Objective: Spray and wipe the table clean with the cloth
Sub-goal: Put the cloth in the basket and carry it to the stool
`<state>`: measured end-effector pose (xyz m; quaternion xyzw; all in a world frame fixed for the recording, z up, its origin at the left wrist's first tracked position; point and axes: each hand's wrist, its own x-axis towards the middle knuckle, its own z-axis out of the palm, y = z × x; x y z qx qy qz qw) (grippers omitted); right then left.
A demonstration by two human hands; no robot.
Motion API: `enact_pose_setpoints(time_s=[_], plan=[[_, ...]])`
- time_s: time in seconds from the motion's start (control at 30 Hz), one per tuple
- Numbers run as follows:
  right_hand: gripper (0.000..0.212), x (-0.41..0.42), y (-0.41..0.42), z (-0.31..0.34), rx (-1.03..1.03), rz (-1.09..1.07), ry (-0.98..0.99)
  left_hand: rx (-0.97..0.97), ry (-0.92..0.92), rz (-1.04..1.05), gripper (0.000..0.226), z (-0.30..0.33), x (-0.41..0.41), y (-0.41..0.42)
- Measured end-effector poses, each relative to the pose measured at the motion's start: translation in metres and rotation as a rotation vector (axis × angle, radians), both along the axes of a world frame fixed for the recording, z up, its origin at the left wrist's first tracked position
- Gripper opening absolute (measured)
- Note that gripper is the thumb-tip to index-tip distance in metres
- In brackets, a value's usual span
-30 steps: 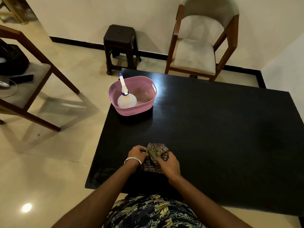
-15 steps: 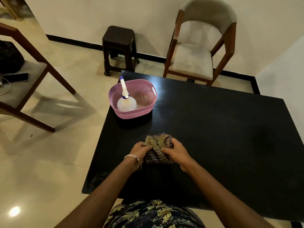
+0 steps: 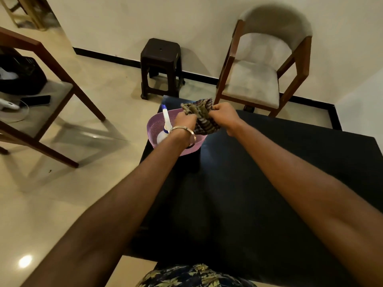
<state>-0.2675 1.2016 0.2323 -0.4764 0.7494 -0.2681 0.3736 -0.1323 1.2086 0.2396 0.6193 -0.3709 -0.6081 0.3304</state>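
One black table (image 3: 279,183), bare across its middle and right side; plenty of free surface there. Its left edge runs down past the basket, near edge sits at the person's waist, far-left corner pokes out just behind the basket. Open tiled floor along the whole left edge.

Two wooden chairs: one cushioned chair (image 3: 263,79) against the wall just past the table's far edge, one side chair (image 3: 35,104) off to the left, well apart from the table. One dark plastic stool (image 3: 160,67) by the wall, between them.

One pink basket (image 3: 153,131) at the table's far-left corner, close to both edges. One spray bottle (image 3: 165,123) stands in it, nozzle up, partly hidden by the left wrist.

One checked cloth (image 3: 202,118), bunched, held up in the air over the basket's right rim, off the table. Two hands on it: left hand (image 3: 185,122) closed around the cloth's left part, right hand (image 3: 224,117) fisted on its right part, cloth stretched between and hanging below. One metal bangle (image 3: 183,129) on the left wrist.

One phone (image 3: 38,100) on the side chair's seat.
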Motion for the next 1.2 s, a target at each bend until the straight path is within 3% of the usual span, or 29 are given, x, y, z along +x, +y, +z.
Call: enact_pose_setpoints(time_s=[0.3, 0.57, 0.7, 0.83, 1.0, 1.2], plan=[[0.015, 0.02, -0.037, -0.038, 0.193, 0.006, -0.063, 0.26, 0.251, 0.257, 0.033, -0.023, -0.013, -0.016], [0.019, 0.023, -0.057, -0.061, 0.24, 0.005, -0.07, 0.27, 0.127, 0.24, 0.036, -0.041, -0.011, -0.029], [0.014, 0.027, -0.058, -0.065, 0.229, 0.085, 0.012, 0.265, 0.034, 0.095, 0.042, -0.05, -0.007, -0.034], [0.028, 0.026, -0.056, -0.067, 0.201, 0.095, 0.04, 0.284, -0.02, 0.09, 0.041, -0.053, -0.007, -0.035], [0.022, 0.015, -0.041, -0.068, 0.076, 0.038, -0.003, 0.155, -0.034, 0.022, 0.042, -0.06, -0.003, -0.018], [0.018, 0.008, -0.011, -0.078, -0.044, -0.155, -0.027, -0.064, 0.042, 0.07, 0.024, -0.053, 0.017, 0.037]])
